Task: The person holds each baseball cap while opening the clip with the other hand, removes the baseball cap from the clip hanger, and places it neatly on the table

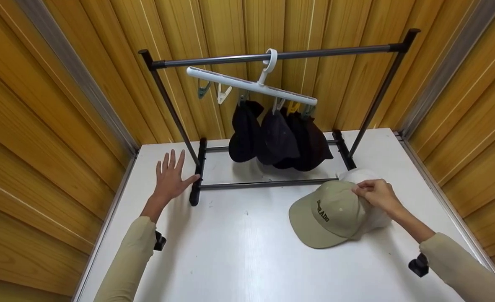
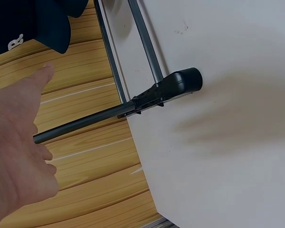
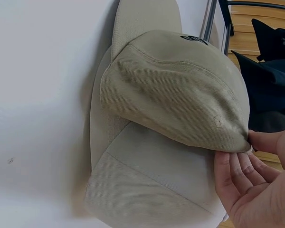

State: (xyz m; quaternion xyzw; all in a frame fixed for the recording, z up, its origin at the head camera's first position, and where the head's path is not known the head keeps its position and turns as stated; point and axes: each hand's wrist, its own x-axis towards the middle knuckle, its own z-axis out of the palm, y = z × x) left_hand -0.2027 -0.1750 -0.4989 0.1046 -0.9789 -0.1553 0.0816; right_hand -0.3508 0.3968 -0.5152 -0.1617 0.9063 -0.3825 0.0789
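My right hand [image 1: 377,193] pinches the crown of a khaki baseball cap [image 1: 335,209] with dark lettering on its front, between thumb and fingers. In the right wrist view the khaki cap [image 3: 180,85] overlaps a paler, off-white cap [image 3: 152,175] lying beneath it. My left hand [image 1: 171,180] holds nothing; its fingers are spread beside the left upright of a dark metal rack [image 1: 268,183]. From the rack's top bar hangs a white clip hanger [image 1: 251,86], tilted down to the right. Several dark caps [image 1: 278,136] hang from its clips.
Two clips, a green one [image 1: 204,90] and a white one [image 1: 223,94], hang at the hanger's left end with nothing in them. The rack stands on a white tabletop [image 1: 230,251]. Wood-patterned walls [image 1: 54,126] enclose it at the back and sides.
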